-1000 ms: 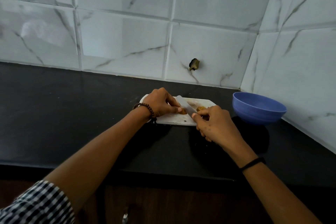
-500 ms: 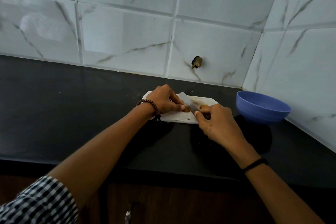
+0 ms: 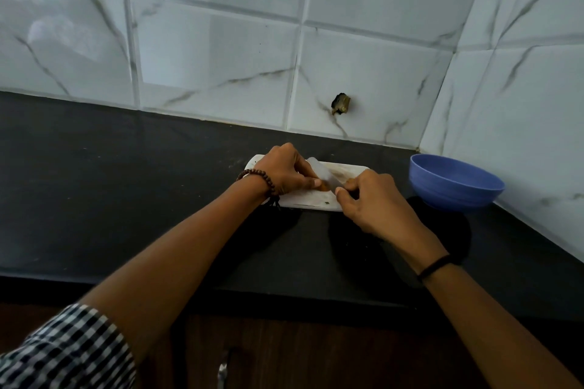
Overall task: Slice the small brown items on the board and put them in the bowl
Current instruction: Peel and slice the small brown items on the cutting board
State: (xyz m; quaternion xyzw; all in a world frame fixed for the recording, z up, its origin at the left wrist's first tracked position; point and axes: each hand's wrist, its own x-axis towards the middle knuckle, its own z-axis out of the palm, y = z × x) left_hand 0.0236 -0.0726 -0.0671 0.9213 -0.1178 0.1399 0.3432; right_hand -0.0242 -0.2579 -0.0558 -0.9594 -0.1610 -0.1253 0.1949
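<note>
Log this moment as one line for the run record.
phase: slicing | left hand: pinning small brown item on white cutting board | right hand: gripping knife | blue bowl: right of board, contents not visible

Our hands (image 3: 286, 172) (image 3: 374, 204) cover much of the board (image 3: 303, 200). We see only a sliver of a brown item (image 3: 324, 188) under our fingers; the blade (image 3: 320, 172) is blurred, its handle hidden.
</note>
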